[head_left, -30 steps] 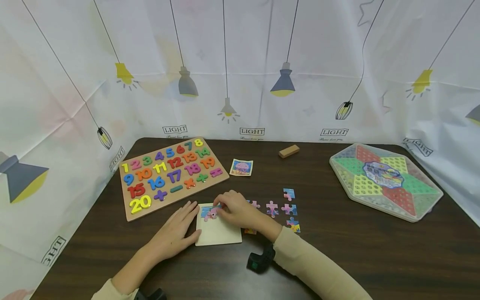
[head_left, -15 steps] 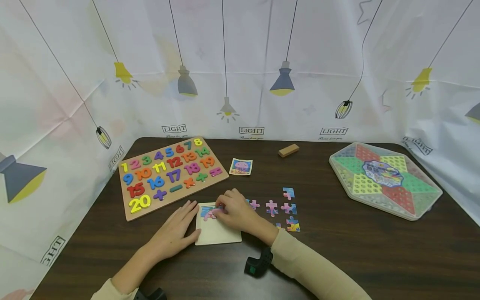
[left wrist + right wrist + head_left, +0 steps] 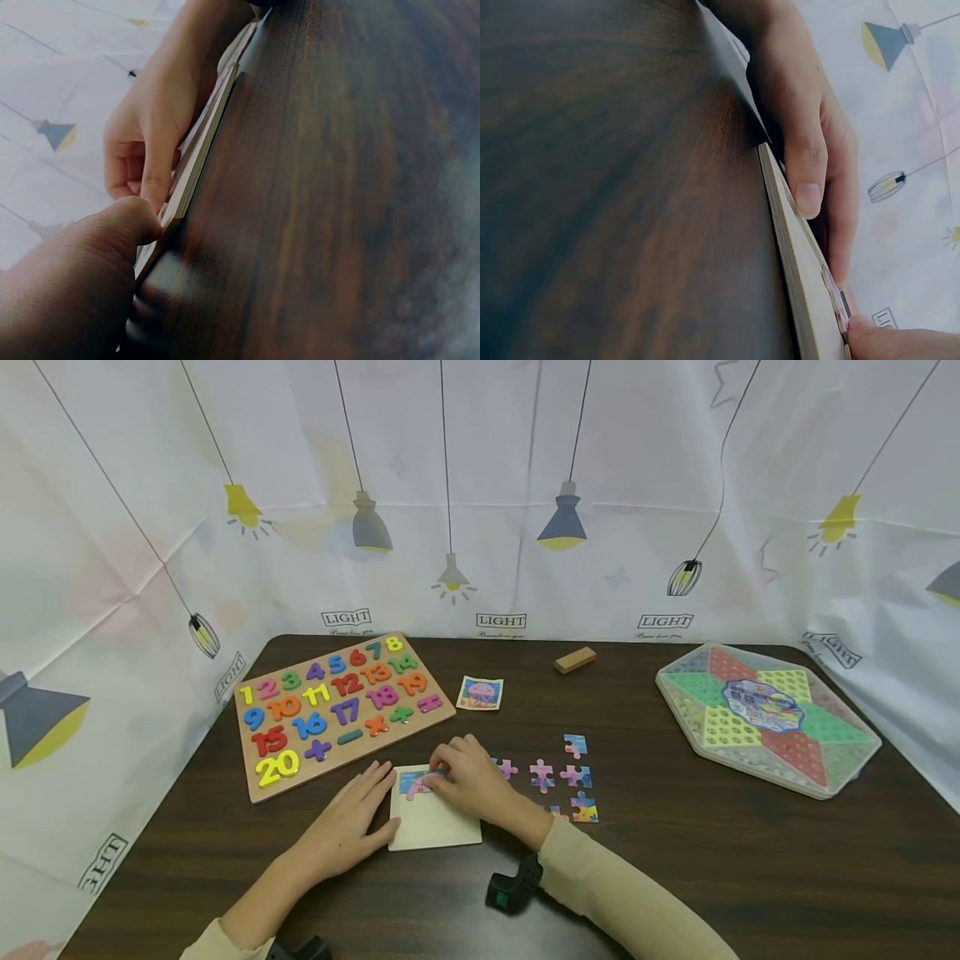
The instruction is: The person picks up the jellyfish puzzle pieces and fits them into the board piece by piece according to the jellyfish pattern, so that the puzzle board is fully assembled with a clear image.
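Note:
A square, pale wooden puzzle board (image 3: 433, 827) lies on the dark table. Along its upper edge sit blue-and-pink jigsaw pieces (image 3: 408, 783), partly covered by fingers. My left hand (image 3: 347, 820) rests flat at the board's left side, fingers extended, its thumb against the edge; the left wrist view shows this thumb (image 3: 124, 221) close up. With curled fingers, my right hand (image 3: 472, 783) pinches a jigsaw piece at the board's top; the fingers hide most of it. Several loose jigsaw pieces (image 3: 542, 775) lie right of the board, some partly behind the right wrist.
Behind the left hand lies a number board (image 3: 345, 714) with coloured numerals. A small picture card (image 3: 480, 694) and a wooden block (image 3: 575, 660) are farther back. On the right is a hexagonal game box (image 3: 765, 718). A printed cloth (image 3: 480, 485) hangs behind the table.
The right hand stays at the board's top with only slight finger movement; its forearm has shifted slightly left. The left hand keeps its place.

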Motion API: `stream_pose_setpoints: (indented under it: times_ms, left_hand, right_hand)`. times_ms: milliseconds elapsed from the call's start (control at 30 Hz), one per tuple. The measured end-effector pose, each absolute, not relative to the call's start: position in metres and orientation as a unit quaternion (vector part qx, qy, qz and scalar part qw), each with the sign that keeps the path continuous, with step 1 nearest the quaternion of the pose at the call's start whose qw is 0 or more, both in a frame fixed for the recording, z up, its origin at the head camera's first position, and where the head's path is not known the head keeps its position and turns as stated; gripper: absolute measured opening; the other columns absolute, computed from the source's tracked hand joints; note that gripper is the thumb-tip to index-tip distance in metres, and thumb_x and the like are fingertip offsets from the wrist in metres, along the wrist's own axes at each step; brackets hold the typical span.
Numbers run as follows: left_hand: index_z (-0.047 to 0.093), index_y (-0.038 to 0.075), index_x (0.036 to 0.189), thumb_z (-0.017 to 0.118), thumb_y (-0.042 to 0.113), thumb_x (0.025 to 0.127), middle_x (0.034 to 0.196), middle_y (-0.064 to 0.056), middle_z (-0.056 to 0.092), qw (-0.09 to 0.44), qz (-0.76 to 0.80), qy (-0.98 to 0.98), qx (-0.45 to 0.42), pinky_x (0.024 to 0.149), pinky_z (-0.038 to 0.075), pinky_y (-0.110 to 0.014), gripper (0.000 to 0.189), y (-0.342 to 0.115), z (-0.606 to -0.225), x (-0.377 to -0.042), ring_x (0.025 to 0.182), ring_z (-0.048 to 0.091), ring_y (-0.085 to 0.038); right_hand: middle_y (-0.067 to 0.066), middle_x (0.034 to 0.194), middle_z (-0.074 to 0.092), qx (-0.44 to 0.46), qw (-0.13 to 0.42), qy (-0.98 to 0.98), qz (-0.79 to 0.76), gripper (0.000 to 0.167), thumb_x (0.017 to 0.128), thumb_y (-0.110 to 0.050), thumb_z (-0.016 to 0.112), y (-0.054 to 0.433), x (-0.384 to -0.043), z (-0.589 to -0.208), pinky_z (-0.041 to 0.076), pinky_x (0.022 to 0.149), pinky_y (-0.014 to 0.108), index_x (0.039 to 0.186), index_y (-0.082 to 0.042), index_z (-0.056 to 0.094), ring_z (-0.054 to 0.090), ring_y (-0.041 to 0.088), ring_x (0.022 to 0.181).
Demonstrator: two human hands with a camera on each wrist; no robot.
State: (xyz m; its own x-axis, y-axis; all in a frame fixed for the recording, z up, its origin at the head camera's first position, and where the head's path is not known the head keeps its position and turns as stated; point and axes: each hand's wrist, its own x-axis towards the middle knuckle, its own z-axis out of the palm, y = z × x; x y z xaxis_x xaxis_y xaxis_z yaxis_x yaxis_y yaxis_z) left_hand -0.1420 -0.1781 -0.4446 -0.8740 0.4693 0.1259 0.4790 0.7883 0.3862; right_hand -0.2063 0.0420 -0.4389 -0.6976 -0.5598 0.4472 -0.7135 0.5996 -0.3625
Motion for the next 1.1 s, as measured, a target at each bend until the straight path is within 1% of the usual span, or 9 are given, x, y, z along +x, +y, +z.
stream_pose_setpoints:
  times_ms: [133, 500, 833, 1100]
  left_hand:
    - [0.031, 0.003, 0.142, 0.052, 0.042, 0.091, 0.149, -0.013, 0.024, 0.007, -0.207, -0.946, -0.248, 0.109, 0.016, -0.046, 0.068, -0.178, -0.445, -0.142, 0.137, 0.016, -0.027]
    - [0.031, 0.002, 0.142, 0.052, 0.043, 0.09, 0.149, -0.014, 0.023, 0.007, -0.21, -0.946, -0.246, 0.109, 0.016, -0.046, 0.069, -0.177, -0.445, -0.142, 0.137, 0.017, -0.028]
    - [0.032, 0.002, 0.142, 0.052, 0.046, 0.09, 0.148, -0.014, 0.025, 0.014, -0.212, -0.946, -0.246, 0.108, 0.017, -0.048, 0.071, -0.178, -0.446, -0.142, 0.137, 0.017, -0.029]
    - [0.032, 0.003, 0.142, 0.052, 0.047, 0.09, 0.148, -0.013, 0.025, 0.009, -0.209, -0.947, -0.244, 0.108, 0.017, -0.048, 0.071, -0.177, -0.446, -0.142, 0.137, 0.017, -0.029]
  right_hand:
    - [-0.002, 0.072, 0.053, 0.357, 0.154, -0.883, 0.264, 0.017, 0.078, -0.027, 0.073, 0.042, -0.207, -0.439, 0.033, 0.059, 0.023, 0.081, -0.013, 0.063, 0.037, 0.01, 0.067]
    - [-0.006, 0.069, 0.052, 0.347, 0.145, -0.893, 0.248, 0.018, 0.079, -0.031, 0.072, 0.044, -0.205, -0.434, 0.031, 0.058, 0.022, 0.081, -0.016, 0.064, 0.037, 0.009, 0.065]
    - [-0.004, 0.077, 0.058, 0.35, 0.122, -0.896, 0.243, 0.018, 0.078, -0.029, 0.073, 0.057, -0.197, -0.423, 0.039, 0.065, 0.024, 0.084, -0.014, 0.064, 0.044, 0.011, 0.074]
    - [0.001, 0.086, 0.059, 0.324, 0.083, -0.907, 0.256, 0.021, 0.082, -0.025, 0.07, 0.086, -0.197, -0.406, 0.044, 0.07, 0.028, 0.095, -0.01, 0.064, 0.045, 0.013, 0.082]
